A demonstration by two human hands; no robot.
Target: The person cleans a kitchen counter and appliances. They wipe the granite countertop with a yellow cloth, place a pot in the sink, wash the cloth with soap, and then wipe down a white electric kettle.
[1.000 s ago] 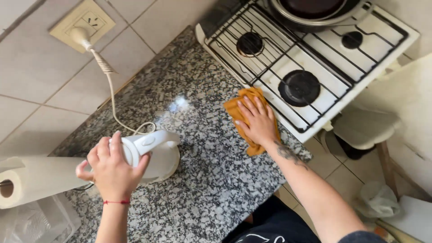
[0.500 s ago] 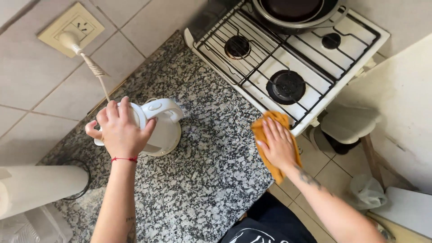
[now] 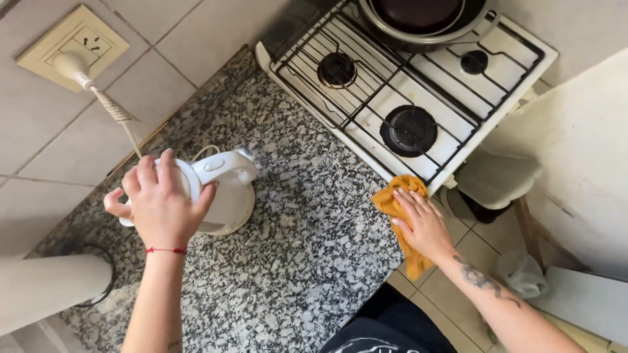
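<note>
Your left hand [image 3: 159,204] is clamped over the top of the white kettle [image 3: 219,189], fingers wrapped around its lid end, and the kettle stands on the speckled counter [image 3: 294,261] near the tiled wall. Your right hand [image 3: 424,224] lies flat, fingers together, pressing the orange cloth [image 3: 400,216] against the counter's front edge, just beside the white stove [image 3: 418,78].
</note>
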